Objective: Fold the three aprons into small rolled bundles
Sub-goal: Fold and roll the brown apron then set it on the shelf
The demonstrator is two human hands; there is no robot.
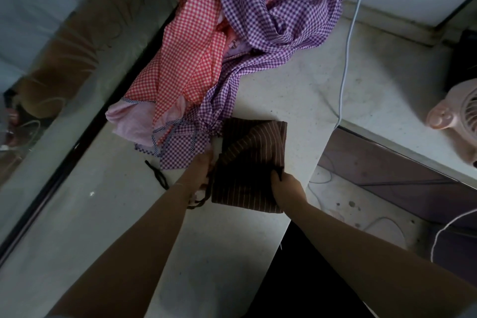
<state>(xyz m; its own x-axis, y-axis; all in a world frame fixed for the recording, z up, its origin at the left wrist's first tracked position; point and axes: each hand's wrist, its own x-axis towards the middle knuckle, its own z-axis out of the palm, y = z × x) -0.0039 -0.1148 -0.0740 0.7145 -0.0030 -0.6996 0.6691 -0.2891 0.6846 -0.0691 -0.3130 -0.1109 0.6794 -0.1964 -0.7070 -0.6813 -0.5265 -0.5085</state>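
1. Both of my hands held the brown striped apron (pixel 251 162): my right hand (pixel 287 186) had its fingers curled over the near-right edge, and my left hand (pixel 202 168) gripped the left edge, though its fingers were partly hidden by cloth.
2. That apron lay folded into a squarish pad on the pale counter (pixel 296 100), near me and close to the right edge. I judged I held it at both sides to keep the layers from sliding apart before rolling.
3. Its dark tie strings (pixel 198 202) trailed out at the near-left corner, under my left wrist; they would need tucking in for a tidy bundle.
4. Just beyond, touching the far-left corner of the brown pad, the purple checked apron (pixel 271 20) and the red checked apron (pixel 191 59) lay heaped together, unfolded, so most of the task seemed ahead.
5. Another loose dark cord (pixel 157 175) lay on the counter left of my hands.
6. At the right, well apart, a white cable (pixel 346 59) crossed the counter and a pink fan (pixel 462 116) stood lower down.
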